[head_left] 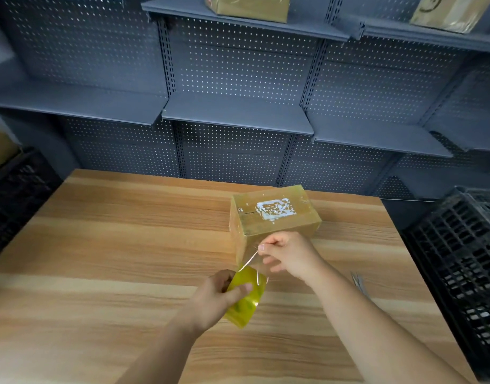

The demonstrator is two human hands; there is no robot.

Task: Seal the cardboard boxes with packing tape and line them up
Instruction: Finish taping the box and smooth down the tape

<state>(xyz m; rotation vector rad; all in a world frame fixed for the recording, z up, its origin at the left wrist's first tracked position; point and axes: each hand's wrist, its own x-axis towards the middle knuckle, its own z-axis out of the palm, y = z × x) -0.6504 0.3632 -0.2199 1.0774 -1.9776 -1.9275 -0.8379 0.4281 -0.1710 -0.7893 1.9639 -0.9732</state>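
- Low and centre in the frame, the left hand (221,292) wraps its fingers around the yellow-tinted roll of clear packing tape (248,296), probably steadying it so the strip can peel off.
- Just above and to the right, the right hand (286,257) pinches the free end of the tape strip (250,261), drawn taut between roll and fingers, likely to carry it onto the box.
- Directly behind the right hand, the glossy tape-wrapped cardboard box with a torn white label (274,214) sits on the light wood-grain table (113,245), within easy reach.
- At the right edge, a black plastic crate (460,259) stands beside the table.
- Farthest back, grey perforated metal shelving (238,115) holds two more brown boxes (252,6) at the top.
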